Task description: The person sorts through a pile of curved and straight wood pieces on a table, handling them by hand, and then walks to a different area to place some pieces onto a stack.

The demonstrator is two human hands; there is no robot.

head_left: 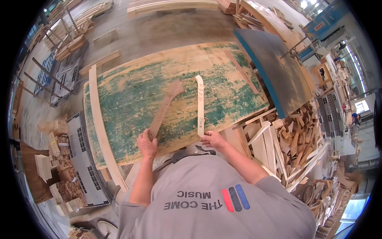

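Bench should steady both far ends, with left hand clamped on brown board and right hand pinching pale strip.

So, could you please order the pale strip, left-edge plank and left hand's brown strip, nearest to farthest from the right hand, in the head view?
1. Pale strip: in the right hand.
2. Brown strip: leftward, in the left hand.
3. Plank: farthest left.

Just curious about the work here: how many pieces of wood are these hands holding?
2: a brown piece in the left hand, a paler strip in the right hand.
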